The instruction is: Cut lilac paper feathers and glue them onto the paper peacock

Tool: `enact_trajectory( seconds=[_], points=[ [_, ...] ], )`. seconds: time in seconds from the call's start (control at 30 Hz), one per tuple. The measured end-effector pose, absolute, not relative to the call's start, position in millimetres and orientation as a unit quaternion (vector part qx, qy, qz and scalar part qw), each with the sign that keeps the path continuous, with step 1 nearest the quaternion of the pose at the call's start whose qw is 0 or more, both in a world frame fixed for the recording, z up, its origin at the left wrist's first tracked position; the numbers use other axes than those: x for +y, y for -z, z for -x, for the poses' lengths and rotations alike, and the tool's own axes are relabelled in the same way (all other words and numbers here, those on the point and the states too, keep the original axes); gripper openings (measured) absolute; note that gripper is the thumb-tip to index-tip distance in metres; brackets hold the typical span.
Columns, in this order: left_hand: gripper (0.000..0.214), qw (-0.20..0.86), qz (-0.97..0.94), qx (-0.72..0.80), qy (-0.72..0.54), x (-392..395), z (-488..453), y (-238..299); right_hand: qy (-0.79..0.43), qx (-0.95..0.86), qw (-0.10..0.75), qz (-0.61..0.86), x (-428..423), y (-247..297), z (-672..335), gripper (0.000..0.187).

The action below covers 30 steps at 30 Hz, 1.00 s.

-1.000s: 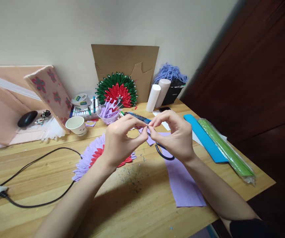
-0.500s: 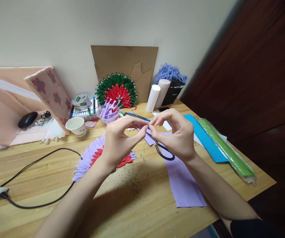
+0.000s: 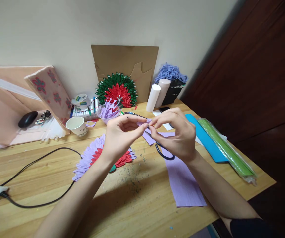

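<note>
A small piece of purple crepe paper is pinched between the thumb and fingertips of my left hand. My right hand grips the same piece from the other side, its fingertips meeting the left ones, so most of the paper is hidden. Beneath the hands lie black-handled scissors, partly covered. A long purple crepe paper sheet stretches under the scissors and beside my right forearm. Left of centre, a flower of purple and red paper petals lies partly behind my left wrist.
Against the wall, a green and red petal piece leans on cardboard. A paper cup and a bowl of purple scraps stand at the left. Blue paper and a green wrapped roll lie right. A black cable loops on the table.
Both hands stay in nearly the same place. The fingertips have shifted slightly on the purple piece, and more of it shows above them.
</note>
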<state>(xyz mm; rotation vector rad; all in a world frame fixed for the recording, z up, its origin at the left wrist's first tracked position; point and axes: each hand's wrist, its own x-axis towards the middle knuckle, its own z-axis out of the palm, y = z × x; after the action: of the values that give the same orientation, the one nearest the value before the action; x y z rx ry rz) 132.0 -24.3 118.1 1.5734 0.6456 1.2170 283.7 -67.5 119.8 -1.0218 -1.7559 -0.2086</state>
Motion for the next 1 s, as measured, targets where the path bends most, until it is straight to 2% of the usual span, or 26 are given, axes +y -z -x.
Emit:
enact_trajectory(
  seconds=[0.43,0.67,0.83,1.0],
  points=[
    [0.009,0.443,-0.666,0.269,-0.536,-27.6,-133.6,-115.2,-0.071,-0.646,0.580,0.492,-67.0,-117.3,-279.6,0.015],
    [0.017,0.465,-0.642,0.278,-0.543,-29.4,-135.2,-116.5,-0.340,-0.569,0.597,0.452,-62.5,-117.1,-281.1,0.029],
    [0.021,0.472,-0.644,0.293,-0.527,-29.6,-135.4,-117.4,-0.351,-0.547,0.609,0.455,-62.1,-114.9,-281.4,0.034],
    [0.026,0.532,-0.633,0.296,-0.478,-21.7,-130.6,-118.4,-0.353,-0.541,0.599,0.474,-61.4,-114.8,-284.6,0.035]
  ],
)
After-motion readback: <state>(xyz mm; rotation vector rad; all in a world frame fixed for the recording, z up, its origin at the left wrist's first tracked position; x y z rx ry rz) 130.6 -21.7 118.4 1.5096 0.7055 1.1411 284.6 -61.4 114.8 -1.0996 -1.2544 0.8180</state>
